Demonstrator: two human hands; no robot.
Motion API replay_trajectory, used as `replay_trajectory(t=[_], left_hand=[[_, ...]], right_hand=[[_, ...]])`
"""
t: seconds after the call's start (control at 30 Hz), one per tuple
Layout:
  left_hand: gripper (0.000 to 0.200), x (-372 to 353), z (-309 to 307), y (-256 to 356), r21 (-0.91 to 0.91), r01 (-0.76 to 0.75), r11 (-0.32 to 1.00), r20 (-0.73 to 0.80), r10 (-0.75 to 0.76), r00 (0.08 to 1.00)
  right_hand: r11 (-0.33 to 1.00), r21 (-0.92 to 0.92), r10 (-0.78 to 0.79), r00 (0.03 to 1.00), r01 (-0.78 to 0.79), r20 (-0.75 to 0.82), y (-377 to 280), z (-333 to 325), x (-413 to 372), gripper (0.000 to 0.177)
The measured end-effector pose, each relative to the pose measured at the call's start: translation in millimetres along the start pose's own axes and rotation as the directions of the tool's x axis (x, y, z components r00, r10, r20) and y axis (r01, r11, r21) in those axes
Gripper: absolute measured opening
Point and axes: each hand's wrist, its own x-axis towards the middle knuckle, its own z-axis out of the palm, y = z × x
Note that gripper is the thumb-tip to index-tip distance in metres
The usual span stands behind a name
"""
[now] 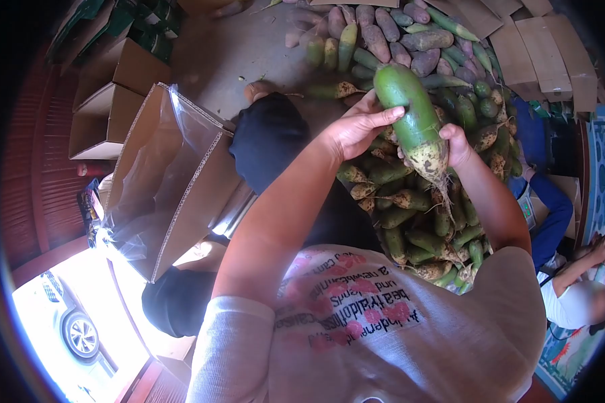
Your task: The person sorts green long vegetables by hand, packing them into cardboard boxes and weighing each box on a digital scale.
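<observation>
Green above and earthy-pale below, a large radish (405,104) is held tilted above a heap of radishes (410,199) on the floor (212,54), whose edges are hidden. Left grip (356,133) and right grip (456,145) are both clamped on it. The step looks like inspection; the next move calls for steady two-handed support, sparing the trailing roots (444,188).

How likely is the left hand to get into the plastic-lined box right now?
Probably not as things stand: the left hand is gripping the big green radish, and a leg in dark clothing lies between that hand and the plastic-lined box.
</observation>
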Motion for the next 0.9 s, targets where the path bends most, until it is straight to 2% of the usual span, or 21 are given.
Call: replay_trajectory(t=[0.03, 0.07, 0.17, 0.2, 0.3, 0.33, 0.37, 0.43, 0.53, 0.6, 0.63, 0.67, 0.77, 0.8, 0.83, 0.9], left_hand=[[0.071, 1, 2, 3, -0.051, 0.003, 0.999, 0.067, 0.0, 0.998], [0.066, 2, 4, 4, -0.109, -0.006, 0.994, 0.05, 0.011, 0.999], [0.058, -2, 9, 11, -0.096, -0.06, 0.994, -0.057, 0.055, 0.997], [0.06, -4, 10, 11, -0.061, -0.093, 0.994, -0.143, 0.083, 0.986], [0.067, 0, 22, 8, 0.067, -0.181, 0.981, -0.371, 0.193, 0.908], [0.072, 0, 29, 8, 0.059, -0.208, 0.976, -0.438, 0.212, 0.874], [0.073, -2, 39, 6, 0.098, -0.185, 0.978, -0.532, 0.208, 0.82], [0.077, 1, 43, -2, 0.294, -0.158, 0.943, -0.597, 0.31, 0.74], [0.081, -11, 43, 2, 0.304, -0.183, 0.935, -0.493, 0.319, 0.809], [0.082, -21, 40, 14, 0.271, -0.149, 0.951, -0.424, 0.257, 0.869], [0.083, -26, 38, 19, 0.255, -0.129, 0.958, -0.388, 0.224, 0.894], [0.082, -30, 36, 25, 0.278, -0.117, 0.953, -0.346, 0.213, 0.914], [0.084, -22, 30, 21, 0.272, -0.31, 0.911, -0.268, 0.381, 0.885], [0.082, -23, 31, 23, 0.27, -0.352, 0.896, -0.195, 0.409, 0.891], [0.076, -25, 31, 24, 0.414, -0.36, 0.836, -0.173, 0.46, 0.871], [0.071, -33, 29, 26, 0.375, -0.391, 0.841, -0.136, 0.467, 0.874]], right_hand=[[1.0, -0.008, -0.007, 1.0, 0.007, 0.016, -2, 6, 4, 0.084], [0.999, 0.036, 0.024, 0.987, -0.03, 0.162, -5, 7, 7, 0.078], [0.989, -0.039, 0.144, 0.99, -0.144, -0.014, -9, 1, 7, 0.078], [0.997, 0.024, 0.08, 0.996, -0.079, -0.026, -15, 0, 5, 0.08], [0.94, -0.339, -0.026, 0.983, -0.037, -0.18, -16, 14, 8, 0.084], [0.886, -0.464, -0.125, 0.967, 0.007, -0.222, -12, 18, 13, 0.093], [0.768, -0.638, -0.214, 0.914, -0.06, -0.344, -7, 27, 20, 0.102], [0.69, -0.723, -0.326, 0.879, -0.03, -0.347, -7, 44, 26, 0.106], [0.73, -0.672, -0.387, 0.887, 0.127, -0.253, -2, 31, 21, 0.096], [0.916, -0.39, -0.19, 0.957, 0.093, -0.219, -7, 20, 11, 0.091], [0.971, -0.231, -0.095, 0.98, 0.053, -0.176, -9, 19, 7, 0.088], [0.982, -0.19, -0.047, 0.985, 0.015, -0.163, -9, 22, 6, 0.083], [0.948, -0.312, -0.111, 0.981, 0.058, -0.157, -9, 27, 7, 0.087], [0.897, -0.428, -0.202, 0.964, 0.111, -0.175, -10, 35, 9, 0.093], [0.833, -0.537, -0.262, 0.948, 0.129, -0.18, -9, 33, 9, 0.1], [0.762, -0.62, -0.338, 0.932, 0.187, -0.134, -10, 45, 10, 0.102]])
